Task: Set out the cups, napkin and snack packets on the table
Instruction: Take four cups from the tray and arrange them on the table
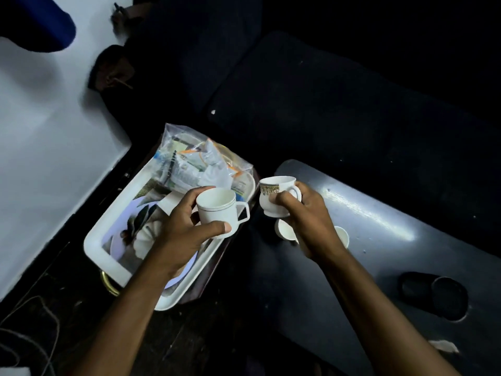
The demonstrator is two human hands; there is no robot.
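Observation:
My left hand (181, 231) grips a plain white cup (218, 210) with a thin rim line, held above the right edge of a white tray (100, 241). My right hand (309, 218) holds a rounded white cup (273, 198) with a patterned gold band, just over the left end of the dark table (393, 240). Two small white paper cups (284, 229) stand on the table under that hand, partly hidden. A clear plastic bag of snack packets (200, 161) lies at the tray's far end. A folded white napkin (168, 206) lies on the tray by my left wrist.
The tray has a floral picture on its base and rests on a dark stand with a brass handle (108, 284). A dark recess (444, 294) sits in the table at the right. A white surface (40, 158) fills the left. Cables (40, 321) lie on the floor.

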